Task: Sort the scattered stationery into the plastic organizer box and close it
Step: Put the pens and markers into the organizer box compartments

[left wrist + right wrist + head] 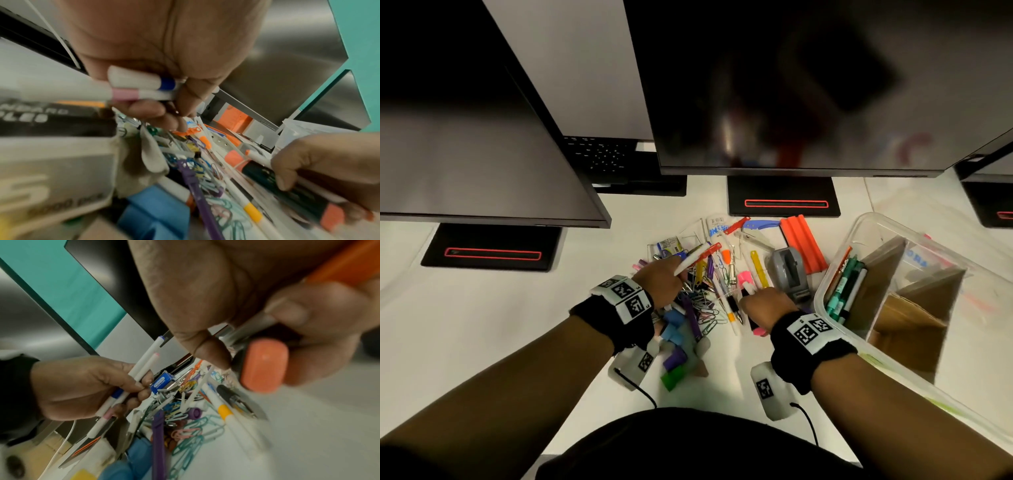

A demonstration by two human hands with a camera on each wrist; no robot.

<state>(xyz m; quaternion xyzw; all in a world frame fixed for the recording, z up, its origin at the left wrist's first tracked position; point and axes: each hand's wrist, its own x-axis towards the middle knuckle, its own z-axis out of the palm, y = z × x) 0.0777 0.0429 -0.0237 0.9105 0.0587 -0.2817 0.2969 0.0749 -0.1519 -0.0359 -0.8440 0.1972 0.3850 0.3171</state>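
A pile of scattered stationery [709, 291] lies on the white desk between my hands. My left hand [666, 279] grips two white pens [691, 261], one with a blue band and one with a pink band [131, 90], lifted over the pile's left side. My right hand [756, 298] curls round a black marker with an orange cap [264, 365] and at least one slim white pen at the pile's right side. The clear plastic organizer box [825, 284] stands open at the right, with cardboard dividers [887, 270] and several pens [847, 287] in its near-left compartment. No lid is visible.
Coloured paper clips [707, 310], a yellow-banded pen [732, 313], a grey tape dispenser [787, 270], an orange folded piece [803, 244] and small blue, purple and green boxes [674, 346] lie in the pile. Two dark monitors [791, 85] on black stands [782, 197] overhang the desk's back.
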